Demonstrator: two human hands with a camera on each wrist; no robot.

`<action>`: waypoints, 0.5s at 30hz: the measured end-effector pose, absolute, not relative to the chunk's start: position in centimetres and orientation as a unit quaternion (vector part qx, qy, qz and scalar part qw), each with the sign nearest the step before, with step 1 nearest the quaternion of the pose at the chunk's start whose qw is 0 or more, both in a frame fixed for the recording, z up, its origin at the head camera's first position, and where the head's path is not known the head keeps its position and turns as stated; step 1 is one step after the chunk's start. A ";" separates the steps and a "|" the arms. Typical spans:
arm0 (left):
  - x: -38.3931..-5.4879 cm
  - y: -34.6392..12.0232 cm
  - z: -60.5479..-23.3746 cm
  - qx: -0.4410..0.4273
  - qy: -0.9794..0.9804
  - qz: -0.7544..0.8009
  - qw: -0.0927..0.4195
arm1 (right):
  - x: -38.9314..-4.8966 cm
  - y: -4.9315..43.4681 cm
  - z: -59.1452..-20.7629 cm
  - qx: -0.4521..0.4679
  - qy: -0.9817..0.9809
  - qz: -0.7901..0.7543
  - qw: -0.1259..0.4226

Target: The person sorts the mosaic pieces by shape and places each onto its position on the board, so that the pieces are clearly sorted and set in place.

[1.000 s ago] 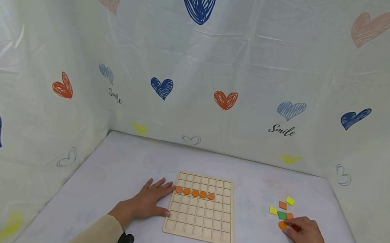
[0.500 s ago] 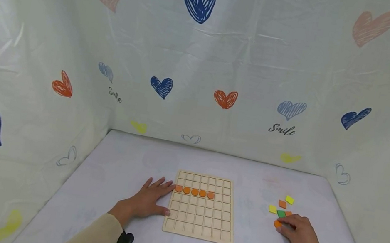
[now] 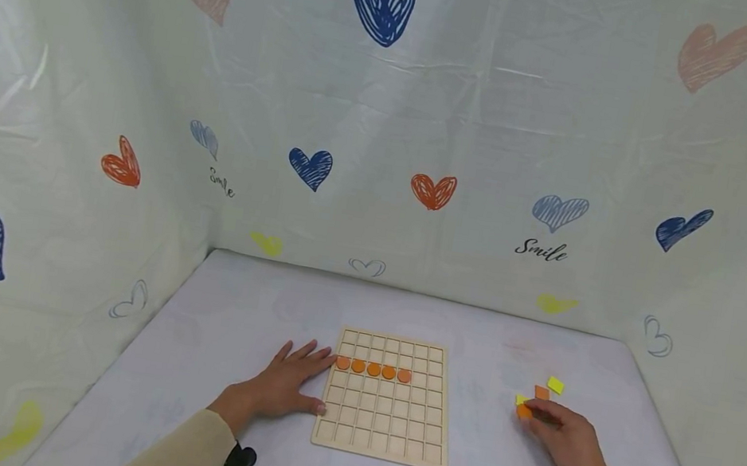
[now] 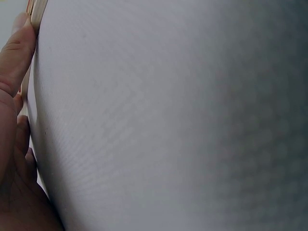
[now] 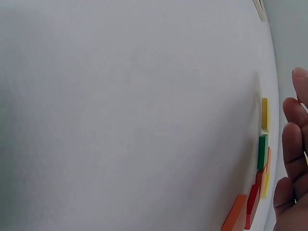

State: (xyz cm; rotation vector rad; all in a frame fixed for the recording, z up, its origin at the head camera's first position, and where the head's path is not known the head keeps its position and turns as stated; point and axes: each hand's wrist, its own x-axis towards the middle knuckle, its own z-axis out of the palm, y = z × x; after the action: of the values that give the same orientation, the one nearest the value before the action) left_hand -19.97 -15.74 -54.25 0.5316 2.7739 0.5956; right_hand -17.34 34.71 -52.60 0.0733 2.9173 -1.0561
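Observation:
A pale wooden grid board [image 3: 381,427] lies on the table, with a row of several orange discs [image 3: 373,370] across its third row of cells. My left hand [image 3: 281,384] rests against the board's left edge, fingers spread and thumb near the lower corner. In the left wrist view, a finger [image 4: 18,55] touches the board's side [image 4: 37,17]. To the right of the board, my right hand [image 3: 569,447] pinches an orange disc [image 3: 524,411] between thumb and fingertips, over the loose tiles. The right wrist view does not show that disc.
Beside the right hand lie a yellow tile [image 3: 556,386] and an orange tile [image 3: 541,393]; another yellow tile [image 3: 520,399] is partly covered. In the right wrist view, a green tile [image 5: 263,151], a red tile [image 5: 251,207] and an orange tile [image 5: 234,214] also show.
My right hand has moved left and slightly away from me with the orange disc, now covering the green tile in the head view. The left hand and the board have stayed put.

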 end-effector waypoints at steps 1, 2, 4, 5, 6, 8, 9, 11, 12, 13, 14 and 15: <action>-20.0 -15.7 -54.2 0.182 0.953 0.204 0.129 | -17.4 34.5 -52.6 0.025 0.938 -0.346 0.014; -20.0 -15.7 -54.2 0.182 0.953 0.205 0.129 | -17.5 34.3 -52.5 0.025 0.936 -0.351 0.008; -20.0 -15.7 -54.2 0.182 0.953 0.205 0.129 | -17.6 33.9 -52.6 0.024 0.936 -0.352 -0.007; -20.0 -15.8 -54.2 0.180 0.953 0.204 0.130 | -17.6 33.7 -52.6 0.023 0.935 -0.352 -0.013; -19.9 -15.8 -54.2 0.180 0.953 0.205 0.130 | -17.6 33.5 -52.5 0.021 0.935 -0.353 -0.019; -19.9 -15.8 -54.3 0.182 0.953 0.207 0.129 | -17.8 33.3 -52.6 0.016 0.933 -0.357 -0.032; -19.9 -15.8 -54.3 0.182 0.953 0.207 0.129 | -17.9 33.2 -52.7 0.012 0.932 -0.360 -0.039; -19.9 -15.8 -54.3 0.182 0.952 0.208 0.129 | -18.1 33.0 -52.8 0.004 0.930 -0.365 -0.049; -19.9 -15.8 -54.3 0.183 0.952 0.207 0.128 | -18.2 32.8 -52.8 0.001 0.928 -0.368 -0.053; -19.9 -15.8 -54.3 0.182 0.953 0.207 0.128 | -18.3 32.7 -52.9 -0.001 0.927 -0.371 -0.056; -19.9 -15.8 -54.3 0.182 0.953 0.207 0.127 | -18.4 32.6 -52.8 -0.003 0.925 -0.376 -0.057; -19.8 -15.8 -54.2 0.182 0.953 0.207 0.127 | -18.4 32.4 -52.8 -0.002 0.924 -0.379 -0.054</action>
State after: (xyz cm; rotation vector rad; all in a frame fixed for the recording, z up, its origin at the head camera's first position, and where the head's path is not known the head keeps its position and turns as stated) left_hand -19.84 -15.79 -54.25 0.5283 2.7732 0.6038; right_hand -18.45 32.44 -52.81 -0.0066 3.0071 -1.2339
